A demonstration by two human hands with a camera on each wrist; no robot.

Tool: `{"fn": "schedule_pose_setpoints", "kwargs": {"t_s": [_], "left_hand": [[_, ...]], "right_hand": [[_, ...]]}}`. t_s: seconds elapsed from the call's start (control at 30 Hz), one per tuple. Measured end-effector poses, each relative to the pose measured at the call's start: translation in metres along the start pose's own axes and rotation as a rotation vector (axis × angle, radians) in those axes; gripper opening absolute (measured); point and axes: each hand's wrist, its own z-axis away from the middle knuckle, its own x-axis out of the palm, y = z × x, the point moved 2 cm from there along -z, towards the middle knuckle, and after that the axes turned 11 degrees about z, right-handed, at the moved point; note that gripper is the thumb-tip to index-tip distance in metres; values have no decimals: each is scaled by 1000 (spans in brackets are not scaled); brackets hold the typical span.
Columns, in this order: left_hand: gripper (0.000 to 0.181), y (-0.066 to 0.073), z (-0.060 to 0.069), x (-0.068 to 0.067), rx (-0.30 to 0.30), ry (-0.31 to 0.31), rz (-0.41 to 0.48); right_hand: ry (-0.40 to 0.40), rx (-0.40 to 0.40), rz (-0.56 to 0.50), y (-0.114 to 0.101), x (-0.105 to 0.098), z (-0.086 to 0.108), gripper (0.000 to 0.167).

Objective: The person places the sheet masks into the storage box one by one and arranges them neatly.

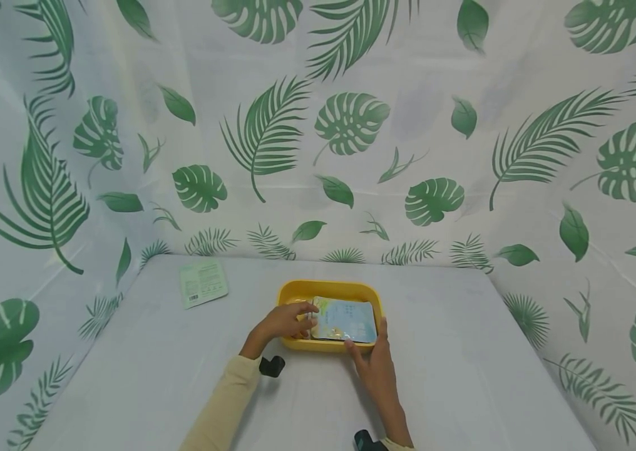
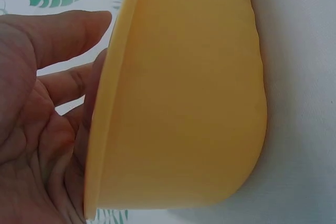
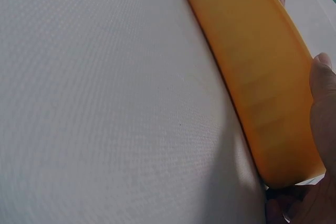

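A yellow plastic tray (image 1: 329,347) with rounded corners stands on the table. Inside it lies a flat light-blue sachet (image 1: 346,321) with yellow and green print at its left side. My left hand (image 1: 284,321) reaches over the front left rim, its fingers at the sachet's left edge. In the left wrist view, the thumb stands apart from the fingers, and the tray wall (image 2: 184,93) partly hides them. My right hand (image 1: 377,369) holds the tray's front right corner, thumb at the front rim and fingers along the right side. Whatever lies under the sachet is mostly hidden.
A pale green sachet (image 1: 203,283) with a barcode lies at the back left of the white table (image 1: 453,376). Cloth walls (image 1: 363,207) with green leaf print rise behind and at both sides. Dark camera mounts (image 1: 271,366) sit at the wrists.
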Motion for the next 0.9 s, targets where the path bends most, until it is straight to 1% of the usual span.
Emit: {"fn": "schedule_pose_setpoints", "kwargs": {"t_s": [0.07, 0.17, 0.23, 0.37, 0.47, 0.53, 0.6, 0.73, 0.9], "left_hand": [[41, 0, 0, 0, -2, 13, 14], [43, -2, 0, 0, -9, 45, 64], [40, -4, 0, -1, -7, 80, 114], [33, -7, 2, -3, 15, 155, 227], [29, -8, 3, -5, 35, 203, 275], [27, -9, 4, -5, 45, 225, 278], [25, -10, 5, -5, 55, 238, 259], [22, -12, 5, -3, 79, 247, 218], [20, -15, 5, -3, 114, 258, 204]], "right_hand": [[-1, -2, 4, 0, -1, 0, 104], [-3, -6, 2, -1, -1, 0, 104], [-4, -6, -2, -1, -1, 0, 104], [1, -4, -6, -1, -1, 0, 104], [8, -6, -5, -1, 0, 0, 104], [7, -5, -3, -1, 0, -1, 104], [6, -5, -3, -1, -1, -1, 104], [-1, 0, -1, 0, 0, -2, 104], [-7, 2, 3, -1, 0, -2, 103]]}}
